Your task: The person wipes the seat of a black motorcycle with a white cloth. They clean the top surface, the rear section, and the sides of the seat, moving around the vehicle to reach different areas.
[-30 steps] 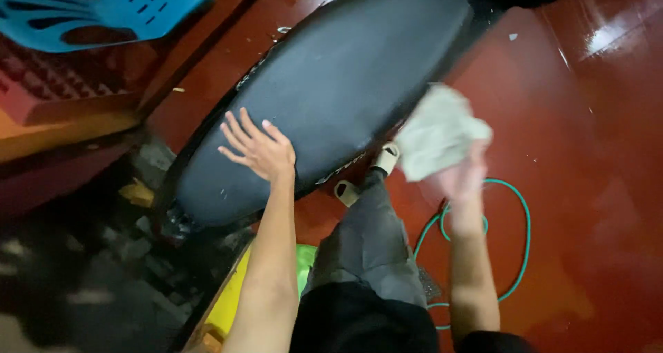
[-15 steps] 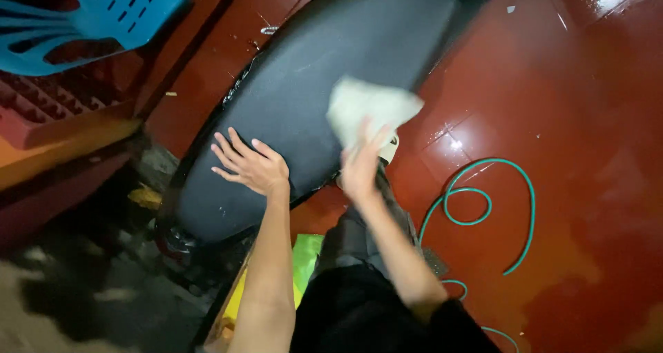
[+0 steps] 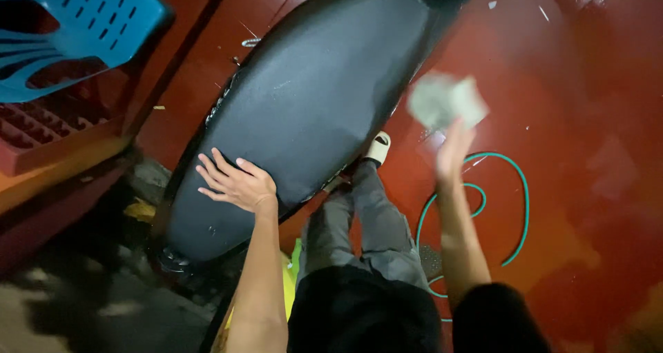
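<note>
A long black padded seat (image 3: 324,97) runs from the lower left to the top of the head view. My left hand (image 3: 235,182) lies flat on its near end with the fingers spread. My right hand (image 3: 452,149) is off the seat's right edge, raised over the red floor, and grips a pale crumpled cloth (image 3: 445,101) that is blurred with motion. My grey-trousered leg (image 3: 359,222) and a light sandal (image 3: 378,148) stand right beside the seat.
A green hose (image 3: 514,208) lies looped on the wet red floor (image 3: 587,153) at the right. A blue plastic chair (image 3: 76,28) sits at the top left above a red slatted crate (image 3: 41,129). A yellow-green object (image 3: 289,284) shows by my leg.
My right hand swung the cloth from the floor side onto the seat, then back off it to the right. My left hand stayed pressed on the seat.
</note>
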